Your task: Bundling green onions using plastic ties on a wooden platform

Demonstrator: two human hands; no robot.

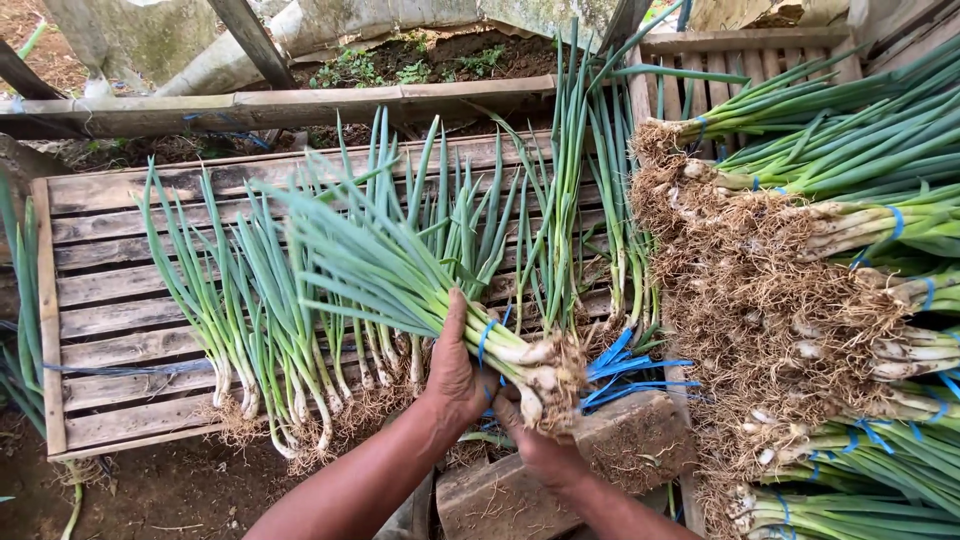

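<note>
Rough weathered wood pallet, smooth green onions

Bunch of green onions, long green leaves, white bulbs with soil-caked roots, bound by a blue band, held tilted above a slatted wooden pallet

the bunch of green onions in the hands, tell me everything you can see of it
The bunch of green onions is a thick sheaf of long green leaves fanning up and to the left, narrowing to pale white bulbs with tangled, soil-flecked brown roots at the lower right. A blue band wraps it just above the bulbs. It lies tilted, lifted over the slatted wooden pallet. The left hand grips the stems at the band; the right hand supports the root end from below.
</note>
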